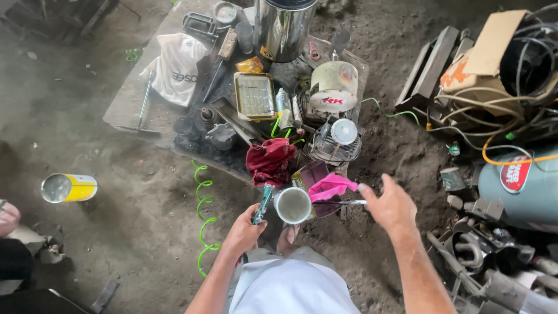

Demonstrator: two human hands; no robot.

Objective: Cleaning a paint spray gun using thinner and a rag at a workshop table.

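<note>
Left hand [244, 232] closed around a slim tool with a teal handle [263, 203], held upright and tilted slightly right, tip pointing toward a crumpled red rag [270, 161]. Right hand [392, 204] half open, fingers spread, thumb and forefinger pinching the end of a thin metal rod [343, 203] that runs level to the left. Just between the two hands, a small round tin [293, 205] with pale grey liquid inside, standing on the dirt floor [133, 221] close to a bare foot [289, 237]. Beside the tin, a pink cloth [331, 187] draped over a dark piece, touching the rod's far end or lying just above it; cannot tell which.

Farther up, a low board [131, 102] crowded with parts: a shiny steel pot [283, 26], a yellow-rimmed tray [254, 96], a white cloth bag [177, 67], a small finned engine [335, 139]. Left on the floor, a yellow can [68, 188] on its side, well apart. Near the left hand, a green coiled hose [204, 218]. At right, a grey-blue tank [523, 186] among tangled cables.
</note>
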